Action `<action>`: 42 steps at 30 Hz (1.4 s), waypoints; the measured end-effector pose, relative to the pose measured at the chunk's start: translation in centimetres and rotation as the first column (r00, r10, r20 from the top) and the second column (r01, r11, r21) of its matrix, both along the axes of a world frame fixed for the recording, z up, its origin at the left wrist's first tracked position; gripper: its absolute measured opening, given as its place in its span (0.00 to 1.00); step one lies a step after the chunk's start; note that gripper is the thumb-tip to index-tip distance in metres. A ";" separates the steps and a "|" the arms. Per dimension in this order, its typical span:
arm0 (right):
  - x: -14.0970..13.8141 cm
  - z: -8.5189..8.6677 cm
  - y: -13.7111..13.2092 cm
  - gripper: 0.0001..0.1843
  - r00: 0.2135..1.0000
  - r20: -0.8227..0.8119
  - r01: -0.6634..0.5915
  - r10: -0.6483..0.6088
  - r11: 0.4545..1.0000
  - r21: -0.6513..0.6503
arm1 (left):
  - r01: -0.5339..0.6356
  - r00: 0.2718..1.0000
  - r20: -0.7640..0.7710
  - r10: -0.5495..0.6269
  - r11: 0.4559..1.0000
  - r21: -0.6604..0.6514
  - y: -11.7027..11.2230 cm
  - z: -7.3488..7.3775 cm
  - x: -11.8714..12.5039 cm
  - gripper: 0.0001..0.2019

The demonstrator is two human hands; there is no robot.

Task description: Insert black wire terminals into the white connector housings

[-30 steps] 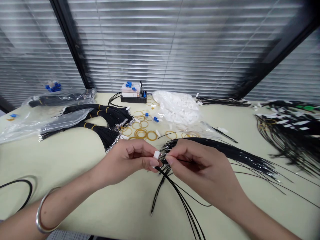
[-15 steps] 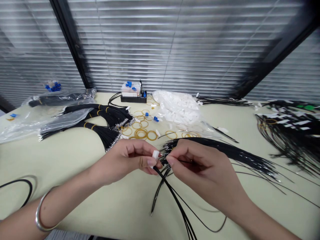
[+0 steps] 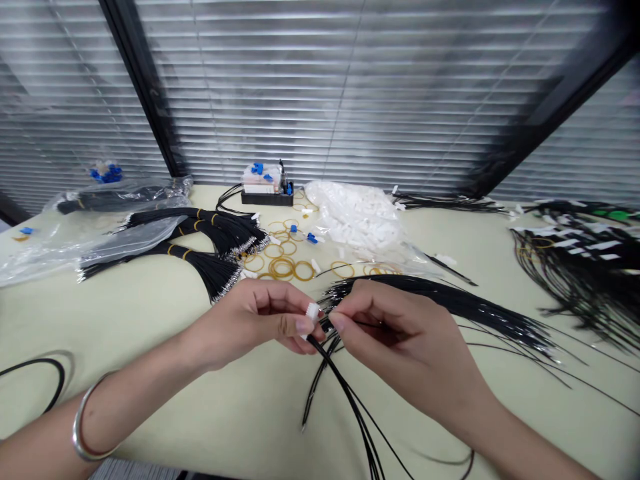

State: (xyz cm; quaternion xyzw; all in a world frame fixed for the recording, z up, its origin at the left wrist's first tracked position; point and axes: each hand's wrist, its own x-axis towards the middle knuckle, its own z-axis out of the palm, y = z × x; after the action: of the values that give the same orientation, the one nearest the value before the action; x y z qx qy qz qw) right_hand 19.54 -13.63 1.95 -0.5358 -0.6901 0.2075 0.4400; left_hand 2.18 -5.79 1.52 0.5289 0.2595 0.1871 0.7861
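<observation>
Our left thumb covers much of the white connector housing (image 3: 312,312), so we cannot count the seated wires. The tip of the thin black wire (image 3: 369,324) between the right fingertips is too small for us to make out, and the hand hides most of its run. The black wires (image 3: 350,390) from the housing are cut off by the bottom edge; the heap of labelled wires (image 3: 595,267) is cropped at right. The contents of the clear plastic bag (image 3: 353,217) blur into white shapes.

Housing's long axis: steep, leaning slightly right at the top. Ridged end points up and away from us; wires leave the lower end, curving down and to the right.

We hold the housing between thumb and fingers of the left hand (image 3: 260,327), at the fingertips. Right hand (image 3: 410,350) pinched narrow on the thin wire, its fingertips just right of the housing, a small gap between. Behind the right hand, the black wire bundle (image 3: 450,300) lies across the pale tabletop (image 3: 225,417).
</observation>
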 end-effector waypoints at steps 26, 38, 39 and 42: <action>-0.2 0.2 0.2 0.09 0.992 0.109 0.050 -0.056 0.997 0.056 | -0.011 0.998 -0.065 0.018 0.994 0.112 -0.3 0.1 0.0 0.06; -0.4 0.0 -0.2 0.11 0.991 0.132 0.011 -0.015 0.999 0.034 | -0.013 0.994 -0.101 0.036 0.977 0.213 -0.6 0.2 -0.1 0.08; -0.4 0.0 -0.2 0.11 0.991 0.132 0.008 -0.014 0.999 0.040 | -0.017 0.994 -0.099 0.038 0.979 0.205 -0.6 0.2 -0.1 0.08; -0.4 -0.2 0.0 0.10 0.992 0.129 0.005 -0.011 0.999 0.047 | -0.032 0.993 -0.106 0.053 0.981 0.192 -0.6 0.1 0.0 0.09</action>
State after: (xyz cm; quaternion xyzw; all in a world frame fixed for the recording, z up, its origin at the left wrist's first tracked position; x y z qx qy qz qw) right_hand 19.14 -13.66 1.77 -0.5403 -0.7197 0.1544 0.4077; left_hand 2.15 -6.38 1.62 0.6054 0.2949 0.1979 0.7122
